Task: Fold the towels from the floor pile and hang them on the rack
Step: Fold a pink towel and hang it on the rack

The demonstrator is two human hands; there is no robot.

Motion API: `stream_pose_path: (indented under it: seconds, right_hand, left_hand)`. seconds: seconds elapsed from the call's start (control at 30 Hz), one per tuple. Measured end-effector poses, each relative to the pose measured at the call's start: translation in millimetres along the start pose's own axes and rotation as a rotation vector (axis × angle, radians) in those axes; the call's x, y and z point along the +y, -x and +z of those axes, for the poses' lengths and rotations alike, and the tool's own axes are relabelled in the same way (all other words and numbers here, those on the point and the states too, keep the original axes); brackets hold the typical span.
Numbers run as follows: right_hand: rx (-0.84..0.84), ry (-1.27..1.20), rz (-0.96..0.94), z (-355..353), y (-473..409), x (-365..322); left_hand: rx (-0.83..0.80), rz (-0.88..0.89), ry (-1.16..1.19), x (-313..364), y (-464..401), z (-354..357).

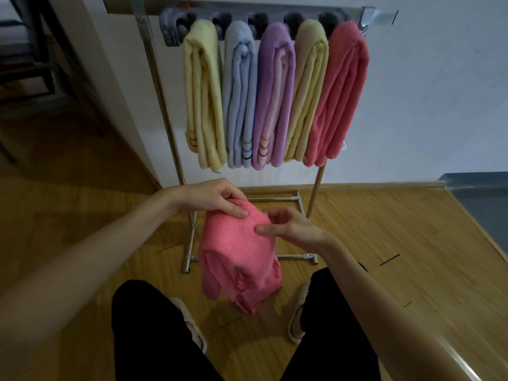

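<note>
We judge folding under way: left hand (217,200) and right hand (288,226) pinch the pink towel (236,257) top; next, hang it at the rack (148,50) rail's free left end.

Wooden floor (371,232) with a towel rack (162,86) standing on it

The floor is laid in warm yellow-brown boards and meets a pale wall along a wooden skirting strip. The rack's metal base frame (298,256) rests directly on the boards, with its uprights rising from it near the wall. Five folded towels hang side by side from the rack's top bar: a yellow towel (202,100), a light blue towel (239,100), a purple towel (275,100), a second yellow towel (309,94) and a coral towel (341,94), each touching its neighbour and all clear of the floor. Two feet in pale slippers (298,314) stand on the boards just before the base frame. Short dark marks (389,259) show on the floor to the right.
</note>
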State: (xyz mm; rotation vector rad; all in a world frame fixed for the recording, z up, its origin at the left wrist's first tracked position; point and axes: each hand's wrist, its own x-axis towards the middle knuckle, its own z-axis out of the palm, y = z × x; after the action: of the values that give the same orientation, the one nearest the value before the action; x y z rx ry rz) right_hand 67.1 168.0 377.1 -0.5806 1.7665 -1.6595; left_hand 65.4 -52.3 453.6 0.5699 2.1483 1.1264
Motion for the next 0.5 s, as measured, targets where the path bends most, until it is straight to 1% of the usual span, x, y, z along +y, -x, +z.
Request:
stream_pose_path:
  seconds: [0.17,0.27,0.33,0.4,0.43,0.47,0.5]
  right_hand:
    - [-0.015,-0.020,-0.053,-11,8,-19]
    - [0.034,-0.076,-0.047,-23,13,-22]
    - [0.073,-0.021,-0.002,-31,11,-22]
    - [0.066,0.058,0.028,-37,6,-29]
    - [0.030,0.095,0.024,-40,2,-37]
    - [-0.024,0.136,0.017,-42,-2,-46]
    - [-0.082,0.196,0.008,-43,-6,-57]
  left_hand:
    - [0.033,-0.058,0.020,-14,14,-6]
    - [0.056,-0.062,0.089,-25,32,-13]
    - [0.078,-0.062,0.121,-29,45,-18]
    - [0.071,-0.038,0.169,-30,54,-25]
    - [0.076,-0.019,0.154,-29,56,-28]
    - [0.096,-0.009,0.088,-27,57,-32]
    - [0.127,-0.013,-0.031,-23,57,-36]
